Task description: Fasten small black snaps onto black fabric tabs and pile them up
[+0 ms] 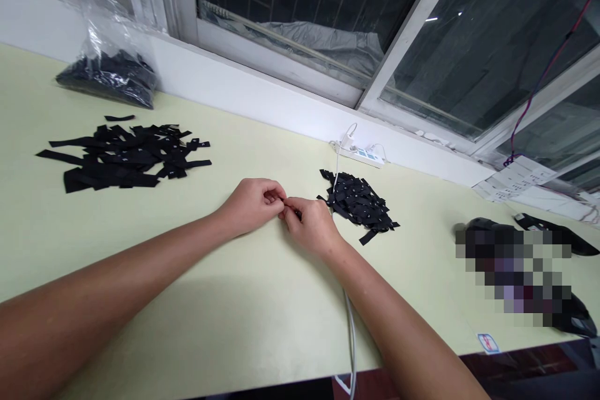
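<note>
- Head view, looking down over both forearms onto a pale yellow-green surface (140, 275) that runs along a white wall under a row of dark windows.
- The left hand (250, 203) and right hand (312, 225) meet at the middle of the surface, fingertips touching. Both are curled nearly closed, thumb against forefinger, pinching one small black strip (287, 206) between them. Only a sliver of it shows; the fingers hide the rest, so its shape cannot be told.
- The hands rest low, wrists near the surface, which seems to steady them for fine finger work on so small a piece.
- Just beside the right hand, to its far right, lies a small heap of short black pieces (359, 203), close enough to reach without moving the arm.
- Well apart on the left lies a larger spread of longer black strips (124, 159), loosely fanned out. Keeping the two heaps on opposite sides appears to hold two kinds of piece separate.
- Behind that spread, against the wall, a clear plastic bag (105, 69) sags over more black pieces, likely bulk stock kept out of the way.
- A white cable (349, 331) runs from the near edge, under the right wrist, up to a white power strip (360, 154) at the wall.
- At the far right a blurred dark patch (513, 275) covers something on the surface; it cannot be made out. Papers (515, 178) lie on the sill above it.
</note>
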`<state>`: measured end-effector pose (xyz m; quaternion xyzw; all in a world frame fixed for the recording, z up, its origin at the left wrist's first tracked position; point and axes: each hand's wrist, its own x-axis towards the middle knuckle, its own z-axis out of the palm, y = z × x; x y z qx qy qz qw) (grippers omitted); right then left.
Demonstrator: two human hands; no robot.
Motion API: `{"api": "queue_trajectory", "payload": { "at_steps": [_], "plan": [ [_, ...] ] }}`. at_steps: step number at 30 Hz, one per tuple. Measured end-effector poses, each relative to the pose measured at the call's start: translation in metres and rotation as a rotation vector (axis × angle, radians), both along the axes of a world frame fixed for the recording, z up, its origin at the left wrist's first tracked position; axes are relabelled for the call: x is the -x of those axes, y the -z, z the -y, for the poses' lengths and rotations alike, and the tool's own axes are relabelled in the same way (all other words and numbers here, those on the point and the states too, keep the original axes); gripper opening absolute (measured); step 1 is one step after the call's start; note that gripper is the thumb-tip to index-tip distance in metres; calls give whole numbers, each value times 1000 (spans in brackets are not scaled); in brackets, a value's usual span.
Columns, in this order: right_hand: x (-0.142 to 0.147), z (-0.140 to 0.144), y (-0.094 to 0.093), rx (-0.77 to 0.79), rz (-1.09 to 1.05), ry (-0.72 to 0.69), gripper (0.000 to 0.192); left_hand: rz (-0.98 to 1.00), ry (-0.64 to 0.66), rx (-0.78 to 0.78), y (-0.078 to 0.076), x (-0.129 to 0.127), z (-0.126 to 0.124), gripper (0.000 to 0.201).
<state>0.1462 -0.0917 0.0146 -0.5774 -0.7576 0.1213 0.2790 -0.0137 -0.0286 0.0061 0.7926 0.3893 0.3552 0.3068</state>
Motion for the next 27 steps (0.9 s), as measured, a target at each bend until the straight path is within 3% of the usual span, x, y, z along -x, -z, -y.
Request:
{"api": "queue_trajectory", "payload": {
  "at_steps": [11,19,27],
  "plan": [
    [-10,-5,3,37,-111,113,23,36,-80,-85,5,9,-15,16],
    [-16,-8,1,-54,-233,136,24,97,14,-75,2,5,-7,18],
    [-21,-15,7,-18,-342,173,23,93,78,-47,1,4,-3,18]
  ]
}}
